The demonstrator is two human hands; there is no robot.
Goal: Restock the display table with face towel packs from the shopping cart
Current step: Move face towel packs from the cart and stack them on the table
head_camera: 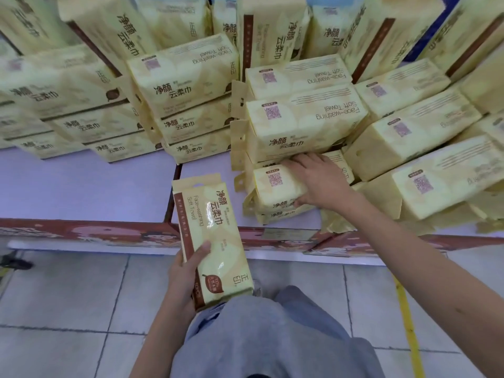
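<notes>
1. Head view: the left hand [185, 271] clasps a face towel pack [215, 236] by its lower half, with the thumb across the printed front and the fingers curled behind. The pack is held upright in the air, just off the near edge of the display table [81, 184] and above the tiled floor [68, 296].
2. The right hand [319, 181] reaches over the same edge and grips a second pack [275, 190], fingers over its top and thumb on its front face. This pack lies on a low pile near the tabletop's front edge.
3. Stacked packs [185, 77] fill the back and the right side of the tabletop.
</notes>
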